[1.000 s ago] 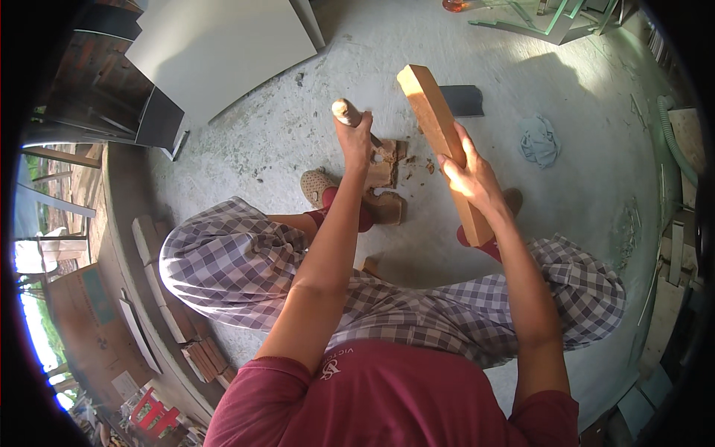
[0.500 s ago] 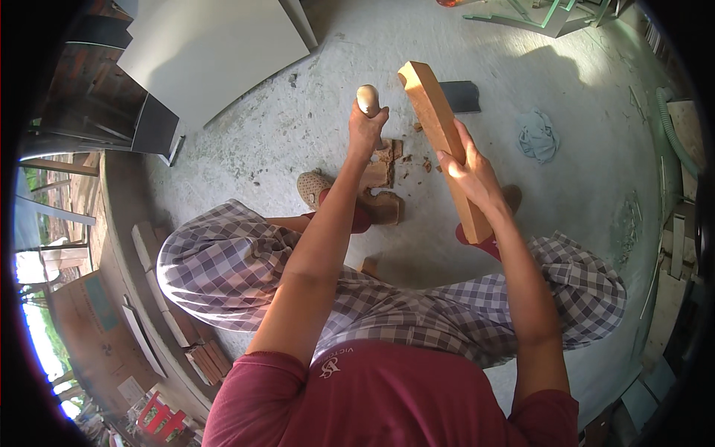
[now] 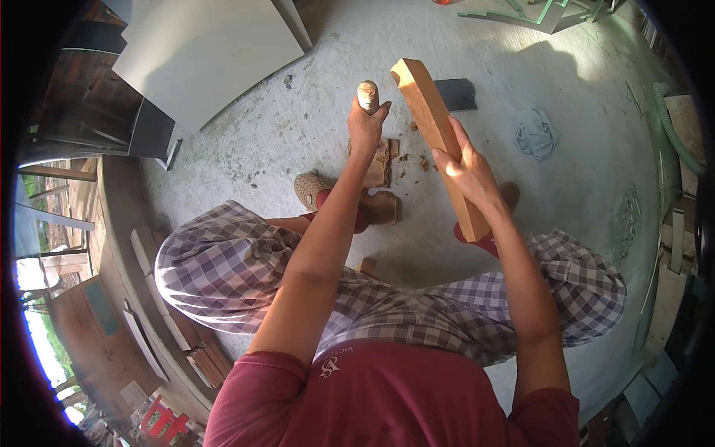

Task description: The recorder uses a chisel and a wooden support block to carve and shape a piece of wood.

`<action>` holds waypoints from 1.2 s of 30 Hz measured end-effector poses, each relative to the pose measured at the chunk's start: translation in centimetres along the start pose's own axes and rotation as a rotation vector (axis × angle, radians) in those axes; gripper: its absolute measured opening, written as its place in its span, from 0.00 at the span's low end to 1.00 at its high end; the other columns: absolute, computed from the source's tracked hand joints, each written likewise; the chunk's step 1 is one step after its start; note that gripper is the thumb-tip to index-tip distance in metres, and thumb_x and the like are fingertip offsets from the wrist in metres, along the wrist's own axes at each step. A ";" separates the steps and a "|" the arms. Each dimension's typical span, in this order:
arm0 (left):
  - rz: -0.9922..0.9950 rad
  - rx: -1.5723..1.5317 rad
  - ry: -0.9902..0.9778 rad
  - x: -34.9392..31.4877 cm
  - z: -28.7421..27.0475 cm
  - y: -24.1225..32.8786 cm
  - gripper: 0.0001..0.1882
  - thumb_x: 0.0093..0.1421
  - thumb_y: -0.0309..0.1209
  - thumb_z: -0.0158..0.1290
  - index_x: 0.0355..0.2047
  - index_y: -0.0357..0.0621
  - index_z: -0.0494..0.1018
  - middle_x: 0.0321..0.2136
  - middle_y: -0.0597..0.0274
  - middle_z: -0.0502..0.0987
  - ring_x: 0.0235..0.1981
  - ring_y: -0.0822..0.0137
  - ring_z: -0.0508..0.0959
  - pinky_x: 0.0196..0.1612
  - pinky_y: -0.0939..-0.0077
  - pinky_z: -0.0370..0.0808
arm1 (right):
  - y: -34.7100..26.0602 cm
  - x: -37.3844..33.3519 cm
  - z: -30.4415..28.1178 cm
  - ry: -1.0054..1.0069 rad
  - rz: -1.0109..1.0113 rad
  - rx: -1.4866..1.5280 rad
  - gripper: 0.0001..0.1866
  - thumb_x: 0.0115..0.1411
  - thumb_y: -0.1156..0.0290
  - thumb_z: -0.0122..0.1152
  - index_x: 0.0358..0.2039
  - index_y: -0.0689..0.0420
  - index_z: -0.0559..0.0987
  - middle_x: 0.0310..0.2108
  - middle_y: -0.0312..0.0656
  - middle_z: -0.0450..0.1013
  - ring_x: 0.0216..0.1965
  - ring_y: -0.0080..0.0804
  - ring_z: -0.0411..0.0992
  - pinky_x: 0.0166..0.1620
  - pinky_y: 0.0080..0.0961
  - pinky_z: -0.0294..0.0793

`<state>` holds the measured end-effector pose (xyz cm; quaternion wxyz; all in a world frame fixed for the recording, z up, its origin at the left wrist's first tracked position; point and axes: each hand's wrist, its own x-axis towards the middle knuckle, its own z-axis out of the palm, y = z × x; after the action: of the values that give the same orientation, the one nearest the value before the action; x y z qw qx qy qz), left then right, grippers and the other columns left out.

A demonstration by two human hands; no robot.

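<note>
Left grip [image 3: 365, 132]: we clasp the handle [image 3: 368, 95]
Right grip [image 3: 471, 179]: around our wooden block [image 3: 434, 128]
Wooden block: likely stiff, hefty; hold mid-length

Daylight glares at far left; the warped rim seems soft.

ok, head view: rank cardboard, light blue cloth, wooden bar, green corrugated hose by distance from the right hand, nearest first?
From the right hand:
1. Wooden bar: in its grip.
2. Light blue cloth: crumpled on the floor, ahead and right.
3. Green corrugated hose: far right edge.
4. Cardboard: far left side.
</note>
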<state>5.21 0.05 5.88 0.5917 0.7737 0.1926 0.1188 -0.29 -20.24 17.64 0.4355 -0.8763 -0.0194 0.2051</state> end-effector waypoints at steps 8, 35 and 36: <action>-0.015 -0.122 -0.006 -0.1 -0.7 -0.1 0.18 0.49 0.32 0.62 0.34 0.36 0.68 0.26 0.58 0.75 0.26 0.69 0.71 0.32 0.71 0.71 | 0.7 0.2 -0.1 0.049 -0.078 0.010 0.41 0.55 0.53 0.54 0.65 0.54 0.50 0.50 0.62 0.67 0.51 0.56 0.68 0.54 0.37 0.67; 0.115 -0.417 -0.196 -0.1 2.4 -2.2 0.14 0.50 0.29 0.60 0.34 0.38 0.69 0.24 0.65 0.74 0.25 0.75 0.70 0.32 0.74 0.71 | -2.8 0.7 0.7 0.189 -0.345 -0.258 0.39 0.54 0.57 0.60 0.64 0.41 0.55 0.43 0.56 0.71 0.43 0.53 0.72 0.45 0.40 0.73; 0.115 -0.468 -0.181 -0.3 2.4 -1.9 0.14 0.51 0.28 0.60 0.34 0.38 0.69 0.25 0.66 0.73 0.25 0.75 0.69 0.32 0.75 0.70 | -2.8 0.7 0.9 0.168 -0.276 -0.216 0.38 0.54 0.56 0.59 0.64 0.42 0.55 0.45 0.56 0.71 0.45 0.52 0.72 0.47 0.40 0.72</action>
<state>5.62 -1.72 3.43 0.7618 0.6329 0.0619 0.1237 0.43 -17.68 19.12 0.3629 -0.9210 -0.1249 0.0662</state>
